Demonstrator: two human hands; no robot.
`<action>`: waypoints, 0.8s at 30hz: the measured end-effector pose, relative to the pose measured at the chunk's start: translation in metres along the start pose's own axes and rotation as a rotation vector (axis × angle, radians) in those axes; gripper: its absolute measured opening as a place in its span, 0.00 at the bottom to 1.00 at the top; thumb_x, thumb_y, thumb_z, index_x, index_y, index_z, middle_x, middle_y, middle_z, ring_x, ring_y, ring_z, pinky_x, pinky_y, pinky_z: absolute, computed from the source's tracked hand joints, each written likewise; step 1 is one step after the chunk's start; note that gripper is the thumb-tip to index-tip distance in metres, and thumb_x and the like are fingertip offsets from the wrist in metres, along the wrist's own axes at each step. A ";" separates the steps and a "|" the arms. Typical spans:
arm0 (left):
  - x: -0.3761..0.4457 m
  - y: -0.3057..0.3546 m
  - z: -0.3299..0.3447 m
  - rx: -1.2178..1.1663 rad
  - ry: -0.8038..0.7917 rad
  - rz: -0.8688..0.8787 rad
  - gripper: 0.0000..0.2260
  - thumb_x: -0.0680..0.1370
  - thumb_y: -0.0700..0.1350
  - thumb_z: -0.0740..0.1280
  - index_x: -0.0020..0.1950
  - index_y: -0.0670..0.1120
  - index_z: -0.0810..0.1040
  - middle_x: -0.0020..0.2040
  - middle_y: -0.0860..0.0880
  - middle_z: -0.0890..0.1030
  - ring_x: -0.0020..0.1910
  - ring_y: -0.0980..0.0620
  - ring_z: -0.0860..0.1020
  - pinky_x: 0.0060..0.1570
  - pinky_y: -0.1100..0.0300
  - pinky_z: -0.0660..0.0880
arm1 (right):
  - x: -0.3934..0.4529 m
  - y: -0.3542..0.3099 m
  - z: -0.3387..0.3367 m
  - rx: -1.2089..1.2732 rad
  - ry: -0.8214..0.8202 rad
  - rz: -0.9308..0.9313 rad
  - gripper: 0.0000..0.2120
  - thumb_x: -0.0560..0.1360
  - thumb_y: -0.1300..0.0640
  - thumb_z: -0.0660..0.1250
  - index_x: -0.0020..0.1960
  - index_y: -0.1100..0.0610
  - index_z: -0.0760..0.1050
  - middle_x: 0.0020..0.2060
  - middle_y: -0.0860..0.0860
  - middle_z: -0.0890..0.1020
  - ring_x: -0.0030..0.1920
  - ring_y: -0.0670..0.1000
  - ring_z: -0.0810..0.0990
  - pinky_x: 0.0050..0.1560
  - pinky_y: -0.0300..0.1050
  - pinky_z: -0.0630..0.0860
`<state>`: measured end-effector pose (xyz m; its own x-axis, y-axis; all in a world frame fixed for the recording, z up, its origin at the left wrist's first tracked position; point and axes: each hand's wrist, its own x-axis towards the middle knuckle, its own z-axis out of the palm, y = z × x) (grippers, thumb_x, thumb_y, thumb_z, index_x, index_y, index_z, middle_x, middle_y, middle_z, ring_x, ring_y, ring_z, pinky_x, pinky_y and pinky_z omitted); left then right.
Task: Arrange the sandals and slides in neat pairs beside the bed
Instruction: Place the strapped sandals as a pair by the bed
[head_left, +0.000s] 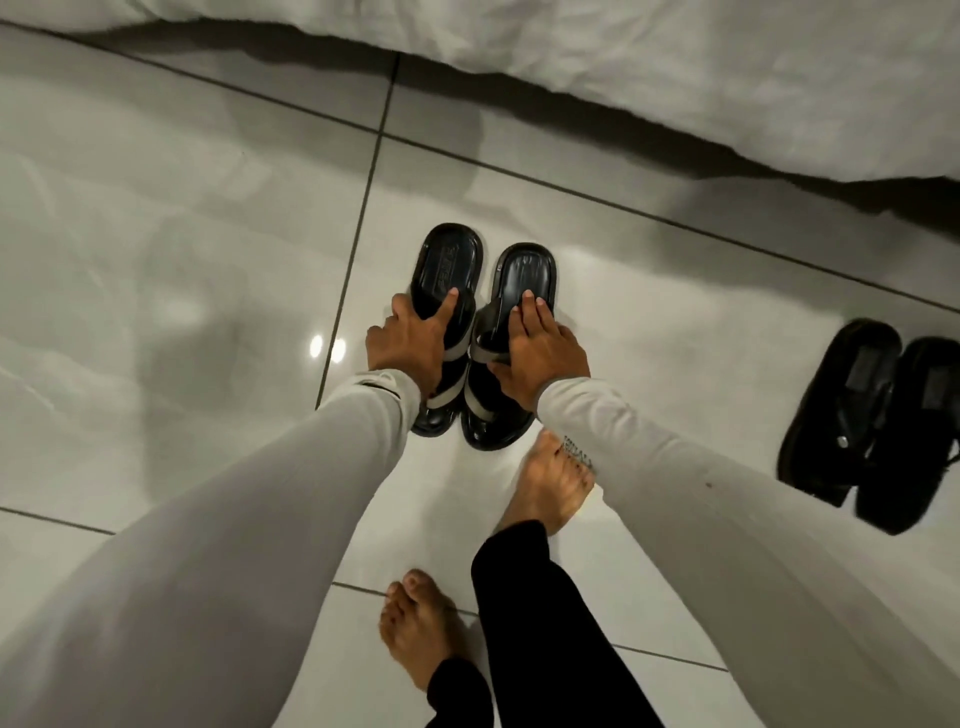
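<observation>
Glossy white tiled floor (182, 260) beside the white-sheeted bed (675, 78): left hand (410, 340) and right hand (535, 353) each grip one black grey-strapped slide (449, 260), side by side; uneven release could skew them.

- Showing dim, flat indoor light with a cool grey cast over the glossy floor tiles (182, 249).
- Catching two small bright glare spots (326, 347) on the tile, pointing to a light source overhead.
- Reflecting soft, smeared pale patches across the left tiles.
- Lying in deep shadow along the edge of the white bedding (675, 78), where a dark band is hiding the floor beneath.
- Casting a blurred grey shadow on the tiles just past the black slides (485, 283).
- Losing nearly all detail in the dark pair of sandals (878, 421) at the right edge.
- Bending tile lines outward towards the borders, wide-angle style.
- Softening slightly at the sleeves (208, 545) nearest the lens.
</observation>
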<state>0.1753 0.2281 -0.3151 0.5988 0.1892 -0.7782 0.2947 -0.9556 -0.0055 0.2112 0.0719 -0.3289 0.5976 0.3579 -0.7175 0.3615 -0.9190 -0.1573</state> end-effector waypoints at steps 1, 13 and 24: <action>0.004 0.004 -0.006 0.007 0.000 0.002 0.47 0.75 0.46 0.74 0.82 0.60 0.44 0.66 0.37 0.66 0.57 0.40 0.78 0.57 0.45 0.76 | 0.004 0.005 -0.005 0.004 0.006 0.005 0.40 0.80 0.42 0.62 0.82 0.60 0.49 0.82 0.57 0.46 0.82 0.56 0.47 0.80 0.54 0.55; 0.020 0.016 -0.032 0.054 -0.001 0.024 0.45 0.76 0.47 0.73 0.82 0.59 0.45 0.67 0.37 0.66 0.56 0.39 0.79 0.56 0.46 0.78 | 0.018 0.023 -0.025 0.027 -0.001 -0.003 0.39 0.80 0.44 0.62 0.82 0.59 0.50 0.82 0.57 0.47 0.82 0.56 0.47 0.80 0.54 0.56; -0.105 0.050 -0.037 0.011 0.050 0.106 0.46 0.75 0.65 0.67 0.83 0.51 0.46 0.81 0.35 0.52 0.78 0.33 0.59 0.73 0.39 0.65 | -0.093 0.056 -0.059 0.021 0.018 0.164 0.44 0.77 0.38 0.64 0.82 0.55 0.46 0.81 0.60 0.47 0.81 0.62 0.45 0.78 0.61 0.53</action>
<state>0.1548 0.1691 -0.2098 0.6627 0.0980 -0.7425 0.2199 -0.9732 0.0678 0.2176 -0.0029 -0.2307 0.6605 0.2052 -0.7223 0.2428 -0.9686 -0.0531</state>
